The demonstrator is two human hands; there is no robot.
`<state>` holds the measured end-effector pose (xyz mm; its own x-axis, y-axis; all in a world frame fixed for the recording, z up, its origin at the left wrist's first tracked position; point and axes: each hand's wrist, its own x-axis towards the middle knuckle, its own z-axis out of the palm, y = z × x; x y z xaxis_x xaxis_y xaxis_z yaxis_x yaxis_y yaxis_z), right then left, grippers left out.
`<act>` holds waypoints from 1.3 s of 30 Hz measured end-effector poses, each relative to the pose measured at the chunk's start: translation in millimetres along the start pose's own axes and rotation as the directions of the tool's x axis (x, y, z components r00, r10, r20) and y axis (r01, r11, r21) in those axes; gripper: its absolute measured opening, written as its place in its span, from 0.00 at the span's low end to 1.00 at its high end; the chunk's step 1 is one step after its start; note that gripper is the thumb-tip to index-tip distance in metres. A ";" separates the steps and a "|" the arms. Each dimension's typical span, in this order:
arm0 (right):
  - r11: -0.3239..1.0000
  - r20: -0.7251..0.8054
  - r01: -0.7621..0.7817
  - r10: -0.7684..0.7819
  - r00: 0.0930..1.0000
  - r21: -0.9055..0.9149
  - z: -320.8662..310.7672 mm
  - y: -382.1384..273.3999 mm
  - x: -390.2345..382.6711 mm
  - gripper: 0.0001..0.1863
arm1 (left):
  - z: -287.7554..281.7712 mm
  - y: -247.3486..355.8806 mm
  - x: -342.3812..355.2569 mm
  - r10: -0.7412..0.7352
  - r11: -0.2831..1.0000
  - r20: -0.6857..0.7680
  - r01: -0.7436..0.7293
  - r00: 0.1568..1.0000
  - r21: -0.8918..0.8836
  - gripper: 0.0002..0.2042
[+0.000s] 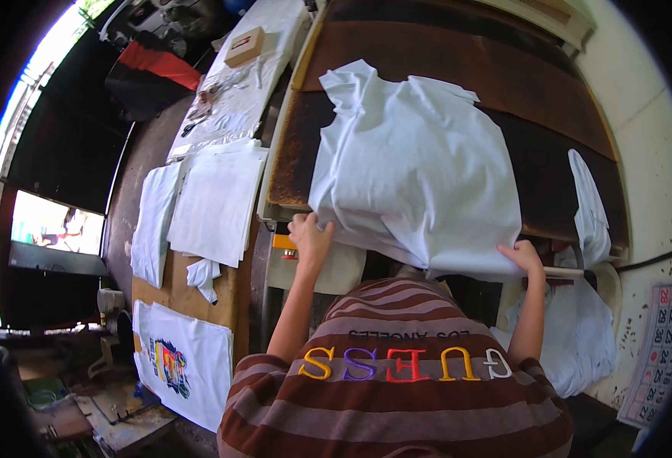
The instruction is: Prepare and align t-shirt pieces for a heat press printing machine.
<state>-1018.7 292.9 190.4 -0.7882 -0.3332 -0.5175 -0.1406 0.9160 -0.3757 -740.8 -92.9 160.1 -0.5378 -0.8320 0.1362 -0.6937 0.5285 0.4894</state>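
A plain white T-shirt lies spread, wrinkled, over a dark, rust-brown flat platen, its lower edge hanging past the front. My left hand pinches the shirt's bottom left corner at the platen's near edge. On the other side my right hand grips the bottom right corner. An orange fitting sits just below my left hand, and a folded white cloth lies at the platen's right end.
At left, a cardboard-topped table holds white sheets, folded fabric and a printed shirt. A long white table carries a box and small items. More white fabric hangs right, beside a wall calendar.
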 end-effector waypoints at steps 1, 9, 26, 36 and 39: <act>1.000 0.001 0.010 -0.010 1.000 0.000 -0.7 7.0 -0.1 0.22 | 0.2 6.3 2.8 0.005 1.000 0.068 -0.004 0.998 -0.022 0.17; 0.212 -0.362 0.398 -0.189 0.913 0.892 -95.9 9.1 -43.7 0.12 | -148.8 41.2 57.3 0.156 0.709 0.468 0.231 0.870 -0.666 0.11; 0.110 -0.553 0.680 -0.496 0.669 0.725 -339.8 -209.7 10.6 0.13 | -267.7 170.0 287.0 0.480 0.407 0.168 -0.049 0.861 -0.912 0.22; -0.236 -0.833 0.845 -0.426 0.353 0.479 -410.5 -277.6 142.4 0.13 | -214.7 246.7 445.6 0.392 0.033 -0.417 -0.465 0.820 -0.885 0.26; -0.244 -0.824 0.827 -0.420 0.381 0.507 -384.5 -295.1 142.4 0.12 | -219.6 218.8 455.9 0.415 0.103 -0.335 -0.409 0.846 -0.906 0.26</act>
<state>-1319.8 61.1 523.2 -0.7345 -0.3280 0.5940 -0.3140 -0.6118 -0.7260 -1032.6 -393.6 518.5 -0.5825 -0.5409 0.6067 0.5828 0.2424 0.7756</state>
